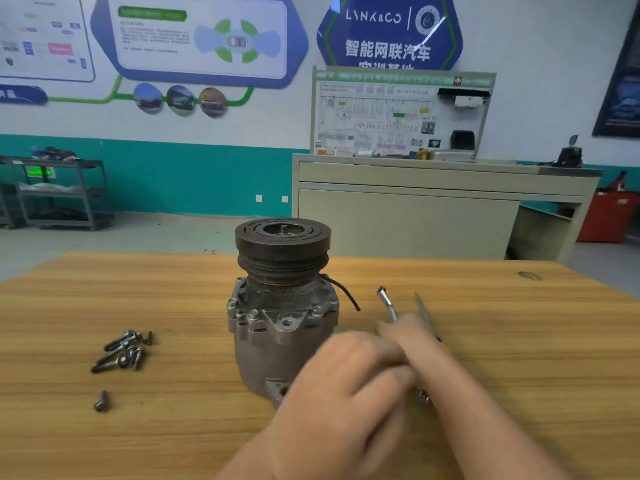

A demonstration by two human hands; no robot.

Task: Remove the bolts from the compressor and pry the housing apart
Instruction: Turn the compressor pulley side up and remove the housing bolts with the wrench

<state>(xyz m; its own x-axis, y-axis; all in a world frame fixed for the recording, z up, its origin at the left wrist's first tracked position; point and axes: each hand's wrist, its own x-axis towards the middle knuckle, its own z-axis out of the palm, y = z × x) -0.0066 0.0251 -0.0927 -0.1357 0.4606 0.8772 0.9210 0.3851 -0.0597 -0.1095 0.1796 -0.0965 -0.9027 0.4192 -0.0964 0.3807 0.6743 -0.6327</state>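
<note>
Wooden table (pixel 519 341): compressor (pixel 282 306) mid-surface, both hands (pixel 374 368) blurred, grips untellable, beside wrench (pixel 386 301).

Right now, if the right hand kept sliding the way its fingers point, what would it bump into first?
Probably the metal wrench lying on the table: the right hand points up and left along it and already seems to touch its handle. The hand is blurred, so depth is uncertain. Past it only bare table shows.

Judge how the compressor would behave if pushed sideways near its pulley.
The compressor stands on end with the wide pulley on top, so a high push would probably tip rather than slide it. Its cast metal body looks heavy for its size and stiff. The lone bolt to its left, being round, would likely roll if it were struck.
</note>
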